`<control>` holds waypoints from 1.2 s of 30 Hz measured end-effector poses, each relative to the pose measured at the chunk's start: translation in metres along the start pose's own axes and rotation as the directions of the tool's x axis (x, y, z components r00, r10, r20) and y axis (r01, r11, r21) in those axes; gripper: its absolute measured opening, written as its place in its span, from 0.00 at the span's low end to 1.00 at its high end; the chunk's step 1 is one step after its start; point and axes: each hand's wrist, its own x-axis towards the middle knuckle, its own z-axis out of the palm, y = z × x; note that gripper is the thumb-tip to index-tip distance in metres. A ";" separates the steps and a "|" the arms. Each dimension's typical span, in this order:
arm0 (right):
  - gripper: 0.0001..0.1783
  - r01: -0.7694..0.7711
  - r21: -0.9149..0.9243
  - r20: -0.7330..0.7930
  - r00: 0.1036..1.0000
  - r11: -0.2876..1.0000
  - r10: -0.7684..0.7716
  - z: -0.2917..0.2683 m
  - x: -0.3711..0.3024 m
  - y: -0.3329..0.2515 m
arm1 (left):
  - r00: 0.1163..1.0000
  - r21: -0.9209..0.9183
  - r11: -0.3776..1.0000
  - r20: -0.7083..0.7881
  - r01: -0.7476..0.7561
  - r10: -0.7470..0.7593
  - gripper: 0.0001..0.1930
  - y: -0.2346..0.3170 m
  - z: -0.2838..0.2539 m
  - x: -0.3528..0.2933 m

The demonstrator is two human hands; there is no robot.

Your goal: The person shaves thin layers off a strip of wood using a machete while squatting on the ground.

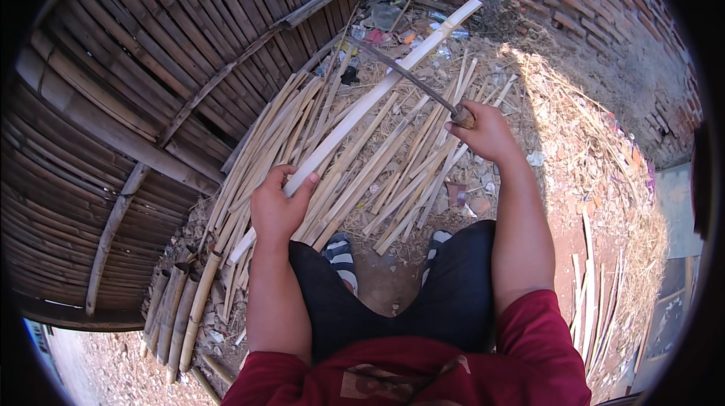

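My left hand (276, 206) is closed around the lower part of a long, pale, split bamboo strip (341, 132), which slants away up and to the right. Wrapped round a short wooden handle, my right hand (489, 134) holds a long-bladed knife (424, 87). Its dark, narrow blade points up and left and crosses the strip near its far part; I cannot tell whether the two touch. Below them, many split bamboo strips (362, 179) lie loosely in a slanting pile on the ground.
A bamboo-slat wall (151, 51) rises on the left, and a brick wall (596, 13) stands at the back. Uncut bamboo poles (175, 308) lie at lower left. More thin strips (590, 293) are on the right. Rubbish (385, 17) litters the far corner. My sandalled feet (341, 259) are beside the pile.
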 end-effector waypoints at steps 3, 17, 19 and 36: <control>0.27 0.083 -0.049 0.136 0.988 0.995 -0.075 0.007 -0.001 -0.021 | 0.999 0.018 0.999 -0.027 -0.027 0.027 0.29 -0.005 0.002 0.000; 0.25 -0.116 -0.019 -0.097 0.989 0.993 0.113 -0.007 -0.002 -0.002 | 1.000 0.031 0.999 -0.009 -0.016 0.016 0.28 0.002 -0.002 0.000; 0.24 -0.049 -0.008 -0.061 0.997 0.999 0.048 -0.003 -0.002 -0.004 | 1.000 0.029 1.000 -0.007 -0.013 0.013 0.28 0.002 -0.001 -0.001; 0.26 -0.116 -0.049 -0.051 0.992 0.992 0.113 -0.002 0.002 -0.001 | 0.999 0.036 0.999 -0.037 -0.037 0.038 0.28 0.000 0.000 0.000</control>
